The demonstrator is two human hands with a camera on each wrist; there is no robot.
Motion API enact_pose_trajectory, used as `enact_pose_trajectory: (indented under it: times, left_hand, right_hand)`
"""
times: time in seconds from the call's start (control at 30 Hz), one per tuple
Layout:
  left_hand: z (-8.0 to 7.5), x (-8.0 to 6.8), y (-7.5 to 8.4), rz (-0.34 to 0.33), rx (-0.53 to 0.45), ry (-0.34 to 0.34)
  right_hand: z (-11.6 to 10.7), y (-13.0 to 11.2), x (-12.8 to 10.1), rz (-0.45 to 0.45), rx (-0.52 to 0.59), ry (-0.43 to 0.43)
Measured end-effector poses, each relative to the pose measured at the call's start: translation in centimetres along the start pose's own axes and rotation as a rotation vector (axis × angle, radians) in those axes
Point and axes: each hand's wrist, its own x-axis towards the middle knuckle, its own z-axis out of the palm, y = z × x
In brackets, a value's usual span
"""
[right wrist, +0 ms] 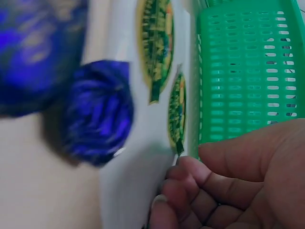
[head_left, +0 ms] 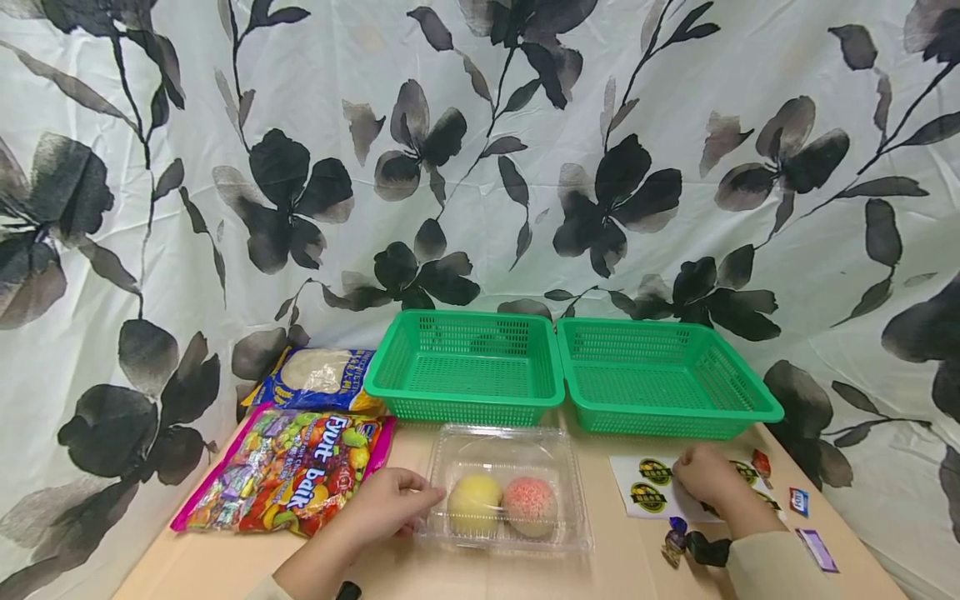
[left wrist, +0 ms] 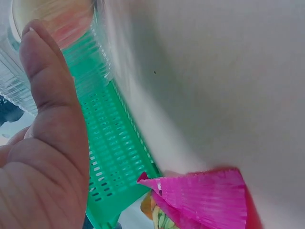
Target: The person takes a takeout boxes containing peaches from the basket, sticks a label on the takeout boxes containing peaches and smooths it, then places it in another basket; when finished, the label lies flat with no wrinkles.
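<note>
A clear plastic clamshell box (head_left: pixel 510 450), its lid closed, stands mid-table with a yellow round bun (head_left: pixel 475 504) and a pink, crumb-topped bun (head_left: pixel 530 506) inside. My left hand (head_left: pixel 386 504) holds the box by its left edge; in the left wrist view the thumb (left wrist: pixel 50 81) lies along its side. On the right lies a white sheet (head_left: pixel 630 492) of black-and-yellow oval stickers (head_left: pixel 648 497). Over it, my right hand (head_left: pixel 708 479) has curled fingers, thumb and forefinger pinching at the end of a sticker (right wrist: pixel 177 114). The fingertips partly hide that sticker's end.
Two green baskets (head_left: pixel 465 408) (head_left: pixel 660 421) stand along the back. A pink-edged candy bag (head_left: pixel 285 475) and a blue bag (head_left: pixel 322 379) lie at left. Wrapped sweets (head_left: pixel 675 542) sit near the right wrist, with small packets (head_left: pixel 798 501) (head_left: pixel 817 550) by the right edge.
</note>
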Motion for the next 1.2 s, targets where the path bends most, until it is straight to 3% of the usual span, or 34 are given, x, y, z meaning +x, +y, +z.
enact_pose_trajectory:
  times: [0.3, 0.7, 0.93, 1.2]
  left_hand:
    - [0.39, -0.27, -0.07, 0.017, -0.026, 0.021]
    - [0.46, -0.41, -0.08, 0.032, -0.006, 0.026]
    - [0.46, -0.34, -0.09, 0.014, -0.005, 0.018]
    - [0.49, -0.39, -0.14, 0.008, 0.008, 0.029]
  right_hand:
    - [0.21, -0.23, 0.61, 0.095, 0.054, -0.02]
    - [0.16, -0.77, 0.61, 0.106, 0.049, 0.025]
    - [0.1, -0.44, 0.94, 0.075, -0.021, 0.02]
    - [0.18, -0.25, 0.77, 0.123, 0.048, 0.018]
